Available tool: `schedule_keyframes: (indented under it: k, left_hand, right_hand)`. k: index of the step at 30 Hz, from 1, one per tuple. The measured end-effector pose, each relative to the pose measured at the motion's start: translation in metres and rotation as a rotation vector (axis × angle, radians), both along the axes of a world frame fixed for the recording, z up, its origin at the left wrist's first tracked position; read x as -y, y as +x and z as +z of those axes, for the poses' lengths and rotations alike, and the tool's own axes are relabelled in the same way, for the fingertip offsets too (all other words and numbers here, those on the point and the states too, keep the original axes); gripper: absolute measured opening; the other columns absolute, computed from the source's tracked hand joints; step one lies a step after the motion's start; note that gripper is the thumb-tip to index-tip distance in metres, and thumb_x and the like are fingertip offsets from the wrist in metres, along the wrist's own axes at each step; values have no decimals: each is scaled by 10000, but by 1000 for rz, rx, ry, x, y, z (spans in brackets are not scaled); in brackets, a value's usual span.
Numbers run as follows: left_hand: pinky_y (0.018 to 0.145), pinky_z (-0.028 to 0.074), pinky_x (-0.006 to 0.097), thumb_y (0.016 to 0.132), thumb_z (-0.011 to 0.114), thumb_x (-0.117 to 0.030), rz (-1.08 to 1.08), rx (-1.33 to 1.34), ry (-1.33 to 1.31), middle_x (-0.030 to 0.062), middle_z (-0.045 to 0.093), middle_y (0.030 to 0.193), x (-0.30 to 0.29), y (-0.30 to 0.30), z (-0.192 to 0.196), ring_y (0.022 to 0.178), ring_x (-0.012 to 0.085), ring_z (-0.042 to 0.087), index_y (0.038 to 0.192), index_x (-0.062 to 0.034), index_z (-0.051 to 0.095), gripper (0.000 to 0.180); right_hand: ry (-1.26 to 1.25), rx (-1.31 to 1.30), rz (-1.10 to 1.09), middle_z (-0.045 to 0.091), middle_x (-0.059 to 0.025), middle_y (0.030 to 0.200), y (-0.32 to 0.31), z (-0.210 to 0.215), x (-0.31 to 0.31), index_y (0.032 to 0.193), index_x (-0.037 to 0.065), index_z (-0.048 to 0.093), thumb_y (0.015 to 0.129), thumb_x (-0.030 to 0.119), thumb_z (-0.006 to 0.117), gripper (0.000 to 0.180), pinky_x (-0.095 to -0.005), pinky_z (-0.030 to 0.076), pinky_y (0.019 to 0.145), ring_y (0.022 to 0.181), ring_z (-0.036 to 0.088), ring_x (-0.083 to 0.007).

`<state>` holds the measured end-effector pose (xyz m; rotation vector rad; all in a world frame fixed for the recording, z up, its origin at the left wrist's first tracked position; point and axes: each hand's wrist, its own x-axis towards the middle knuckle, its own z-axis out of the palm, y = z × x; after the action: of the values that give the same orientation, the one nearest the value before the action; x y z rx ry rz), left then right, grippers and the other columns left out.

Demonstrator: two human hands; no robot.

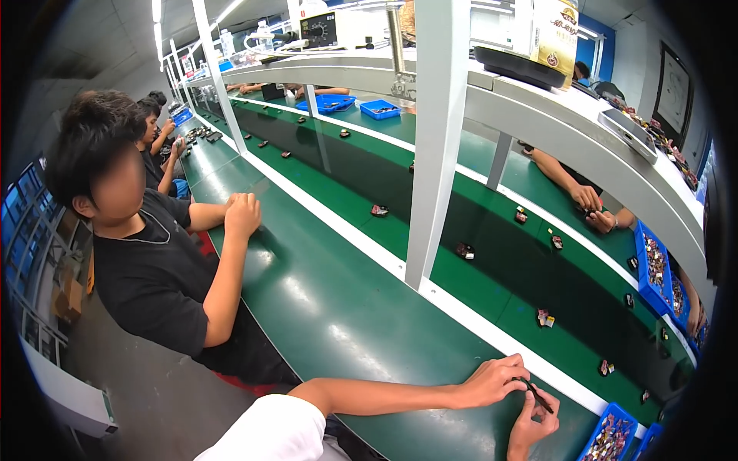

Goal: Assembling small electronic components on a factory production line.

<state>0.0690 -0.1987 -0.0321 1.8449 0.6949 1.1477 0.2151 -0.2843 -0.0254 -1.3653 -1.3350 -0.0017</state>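
Both hands pinch a thin dark tool (538,396), perhaps tweezers, at five o'clock: left hand (492,382) above, right hand (533,424) below. A loosened pinch could drop it onto the green bench (330,307).

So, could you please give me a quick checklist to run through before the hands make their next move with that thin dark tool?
1. Tool held by both hands: ok; left hand and right hand meet on it.
2. Grip seen clearly: cannot tell; the fingers hide much of it.
3. Hands on the green bench: ok.
4. Parts bin near the right hand: ok.
5. Neighbour's hands apart from ours: ok.
6. Small parts on the belt beyond the white rail: ok.
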Motion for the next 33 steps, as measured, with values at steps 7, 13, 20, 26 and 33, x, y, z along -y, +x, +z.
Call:
schedule_keyframes:
  k: [7, 13, 20, 26, 33]
  left_hand:
    - [673, 506, 382, 911, 698, -149, -8, -73, -24, 86, 626, 962, 1, 0, 2, 755, 275, 632, 996, -16, 710, 159]
    - [682, 502, 402, 908, 703, -159, -37, -68, -74, 95, 623, 937, -1, -1, 5, 770, 293, 635, 981, -23, 703, 155]
    - [664, 510, 368, 915, 706, -169, -41, -87, -67, 75, 634, 942, -1, -2, 3, 731, 254, 644, 1001, -42, 711, 153]
    - [633, 490, 373, 909, 709, -167, -41, -93, -39, 69, 625, 912, -1, -2, 1, 687, 238, 620, 970, -35, 692, 146]
    - [680, 468, 407, 880, 676, -156, -100, -61, -146, 101, 571, 893, -1, -2, 12, 746, 293, 584, 849, -9, 616, 162]
  right_hand:
    - [-6, 189, -16, 714, -91, 884, 4, 10, 3, 955, -43, 671, 849, -32, 750, 133, -241, 329, 460, 471, 419, -68]
    - [15, 215, -3, 724, -97, 907, 2, 12, 0, 949, -45, 685, 845, -41, 742, 118, -233, 335, 457, 465, 437, -69]
    - [-51, 197, -4, 727, -100, 917, 1, 17, 4, 956, -43, 687, 843, -37, 746, 128, -233, 339, 452, 460, 445, -69]
    - [-39, 172, 7, 730, -93, 904, 3, 12, 1, 958, -40, 675, 849, -30, 746, 130, -228, 329, 451, 467, 441, -62]
    - [-108, 69, 23, 741, -108, 896, 5, 12, 2, 1027, -46, 609, 887, -16, 707, 174, -211, 363, 495, 528, 467, -45]
